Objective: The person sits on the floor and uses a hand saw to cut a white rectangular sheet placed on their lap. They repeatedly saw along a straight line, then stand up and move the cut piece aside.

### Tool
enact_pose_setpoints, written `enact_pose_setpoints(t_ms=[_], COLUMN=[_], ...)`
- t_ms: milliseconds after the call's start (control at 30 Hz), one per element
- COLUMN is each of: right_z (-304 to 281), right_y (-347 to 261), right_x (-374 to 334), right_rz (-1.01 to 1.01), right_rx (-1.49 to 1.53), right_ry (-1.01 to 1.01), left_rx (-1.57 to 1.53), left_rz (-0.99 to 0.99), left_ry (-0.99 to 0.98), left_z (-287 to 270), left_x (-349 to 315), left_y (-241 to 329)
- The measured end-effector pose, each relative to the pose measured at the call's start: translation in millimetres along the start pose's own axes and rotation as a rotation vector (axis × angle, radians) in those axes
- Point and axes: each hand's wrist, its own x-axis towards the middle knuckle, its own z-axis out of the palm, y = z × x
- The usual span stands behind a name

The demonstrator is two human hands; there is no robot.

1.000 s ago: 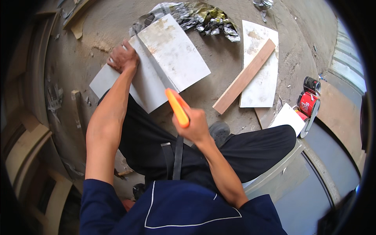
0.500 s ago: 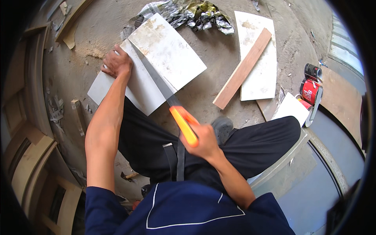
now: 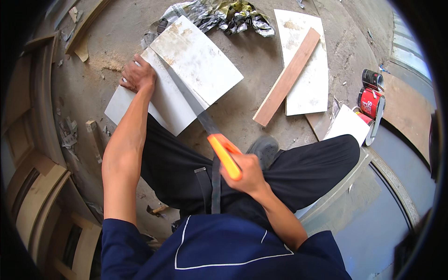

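My right hand (image 3: 247, 174) is closed around the orange handle of a handsaw (image 3: 226, 155). The saw's grey blade runs up and left along the gap between two white board pieces. One is the wide, stained white board (image 3: 198, 60). The other is the narrower white board (image 3: 175, 109) nearer me, with its near corner by my thigh. My left hand (image 3: 138, 75) presses on this narrower board near its far end, fingers curled at the edge. Sawdust (image 3: 112, 62) lies on the ground left of that hand.
A brown wooden strip (image 3: 288, 77) rests across another white board (image 3: 308, 95) on the right. Crumpled printed wrapping (image 3: 219, 16) lies at the far side. Red and black cans (image 3: 369, 103) stand right. Wooden frames (image 3: 39, 196) line the left; a small wood block (image 3: 93, 140) lies nearby.
My right hand has drawn the saw back toward me and slightly right, so more blade shows below the boards. My left hand stays on the board.
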Motion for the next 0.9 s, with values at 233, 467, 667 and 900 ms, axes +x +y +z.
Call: enact_pose_setpoints(t_ms=[233,467,667,900], right_z=[33,-9,35,-4], right_y=[16,5,24,-4], right_x=[65,-20,73,-2], right_rz=[-0.018,-0.036,-0.065,-0.051], right_rx=[0.022,-0.009,0.004,-0.015], right_ry=[0.071,0.04,0.027,0.002], left_rx=[-0.043,-0.024,-0.05,-0.034], left_rz=[0.01,-0.017,0.009,-0.019], left_ry=[0.036,0.065,0.013,0.008], left_z=[3,5,2,-1], left_x=[0,1,-3,0], left_y=[7,-1,10,3])
